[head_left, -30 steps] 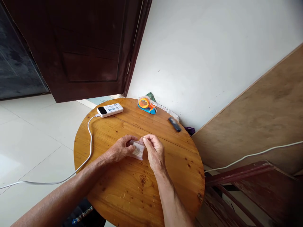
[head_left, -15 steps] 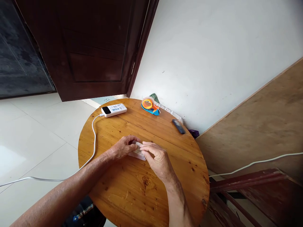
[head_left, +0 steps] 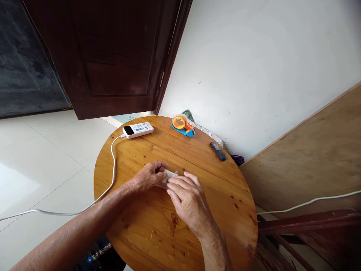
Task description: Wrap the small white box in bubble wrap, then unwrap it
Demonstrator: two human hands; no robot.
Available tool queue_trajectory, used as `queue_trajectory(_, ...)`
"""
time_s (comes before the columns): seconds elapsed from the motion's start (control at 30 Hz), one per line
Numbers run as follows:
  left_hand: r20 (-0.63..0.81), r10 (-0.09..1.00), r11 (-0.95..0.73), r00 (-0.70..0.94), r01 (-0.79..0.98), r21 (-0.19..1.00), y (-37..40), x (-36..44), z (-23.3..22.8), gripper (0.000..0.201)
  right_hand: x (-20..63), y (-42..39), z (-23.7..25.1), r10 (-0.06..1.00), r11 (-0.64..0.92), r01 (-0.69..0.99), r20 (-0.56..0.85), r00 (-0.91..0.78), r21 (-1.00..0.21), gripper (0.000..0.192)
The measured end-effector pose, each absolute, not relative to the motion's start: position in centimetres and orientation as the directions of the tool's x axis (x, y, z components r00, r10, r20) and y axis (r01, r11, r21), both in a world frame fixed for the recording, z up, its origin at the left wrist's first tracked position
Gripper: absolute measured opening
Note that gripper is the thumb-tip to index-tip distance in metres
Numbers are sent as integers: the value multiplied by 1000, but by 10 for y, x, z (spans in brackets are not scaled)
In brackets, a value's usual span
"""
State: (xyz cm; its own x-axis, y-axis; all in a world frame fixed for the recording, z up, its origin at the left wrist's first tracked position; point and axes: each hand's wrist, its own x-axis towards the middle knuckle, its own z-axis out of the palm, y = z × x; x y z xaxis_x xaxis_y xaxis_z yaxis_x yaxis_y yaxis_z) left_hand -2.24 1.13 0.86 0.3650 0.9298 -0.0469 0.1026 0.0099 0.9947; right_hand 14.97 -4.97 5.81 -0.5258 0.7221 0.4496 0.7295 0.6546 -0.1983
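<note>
**Both hands on small packet, mid-tabletop**

Small clear packet (head_left: pixel 170 175) lies flat on round wooden tabletop (head_left: pixel 158 233), roughly centre, between the 2 hands and mostly hidden by them. Left hand (head_left: pixel 147 178) curled, fingers pinching packet's left end. Right hand (head_left: pixel 189 199) flat and unclenched, palm down, fingertips (head_left: pixel 172 183) pressing on packet's near/right edge, not gripping. Contents too small to tell. Far side of tabletop, well apart from hands: white power bank (head_left: pixel 138 130) w/ cable (head_left: pixel 111 171) running off left edge, orange-blue tape dispenser (head_left: pixel 182 125), dark blurred item (head_left: pixel 217 151) near wall.
</note>
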Motion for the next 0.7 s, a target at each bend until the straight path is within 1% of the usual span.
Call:
queue_trajectory(0.13, -50, 932, -5, 359, 151, 989, 12, -23, 9, 40, 152, -49, 59, 723, 667, 696, 458, -517, -268, 18)
queue_trajectory(0.3, 0, 937, -85, 351, 228, 970, 9, -24, 12, 38, 151, -48, 59, 751, 642, 709, 427, -503, -293, 17)
queue_trajectory(0.37, 17, 943, -110, 334, 264, 958, 8, -23, 12, 40, 153, -48, 59, 760, 636, 696, 426, -490, -333, 15)
queue_trajectory(0.4, 21, 946, -118, 322, 283, 952, 7, -22, 12, 40, 154, -47, 60, 765, 634, 678, 426, -483, -371, 14)
queue_trajectory(0.47, 24, 951, -123, 309, 307, 944, 6, -21, 10, 42, 159, -48, 65, 778, 628, 603, 420, -467, -492, 13)
queue_trajectory(0.57, 57, 954, -152, 294, 314, 937, 5, -19, 7, 43, 165, -55, 78, 786, 605, 394, 440, -435, -692, 15)
queue_trajectory(0.63, 113, 954, -203, 278, 322, 925, 5, -18, 5, 41, 166, -67, 89, 780, 607, 284, 487, -393, -742, 17)
queue_trajectory(0.7, 156, 948, -247, 276, 333, 910, 5, -18, 4, 41, 165, -84, 101, 771, 626, 276, 528, -356, -729, 22)
